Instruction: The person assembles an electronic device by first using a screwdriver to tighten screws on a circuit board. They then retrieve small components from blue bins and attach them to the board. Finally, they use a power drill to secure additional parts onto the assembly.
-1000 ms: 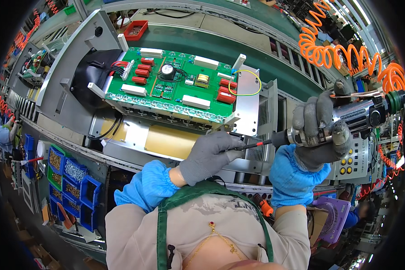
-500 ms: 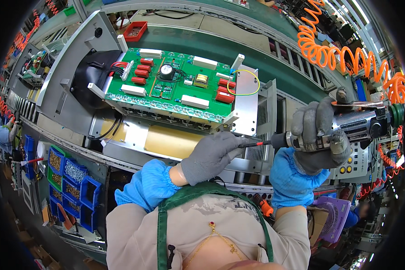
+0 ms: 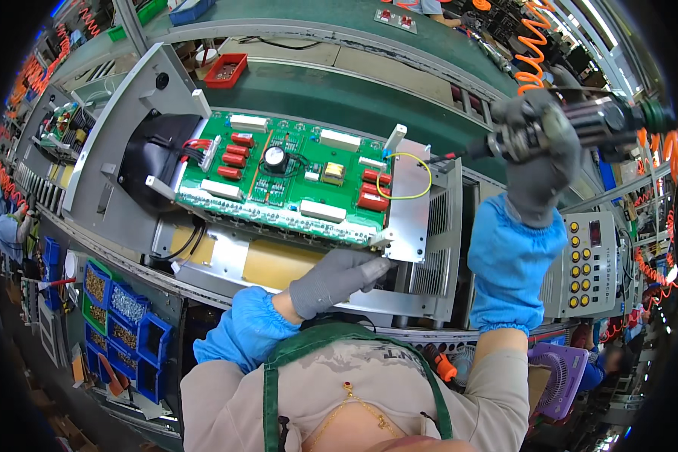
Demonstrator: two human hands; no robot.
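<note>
My right hand (image 3: 542, 151), in a grey glove, wraps round a silver and black air screwdriver (image 3: 595, 120) held level above the chassis's right end. Its thin bit points left, the tip near a yellow-green wire loop (image 3: 429, 177). My left hand (image 3: 339, 280), also gloved, rests at the near right corner of the metal plate (image 3: 408, 226), fingers pressed together. What they pinch, if anything, is hidden. A green circuit board (image 3: 286, 173) with red capacitors, white blocks and a round black part lies on the metal chassis (image 3: 98, 166), between white posts.
A red tray (image 3: 226, 71) of small parts stands behind the chassis. Blue and green bins (image 3: 120, 324) of screws sit at the lower left. On the right are a button control box (image 3: 591, 264), a purple fan (image 3: 557, 380) and orange coiled hoses (image 3: 533, 45).
My right hand has lifted the screwdriver up and away, toward the chassis's far right corner. My left hand has let go of the bit and moved slightly down and left.
</note>
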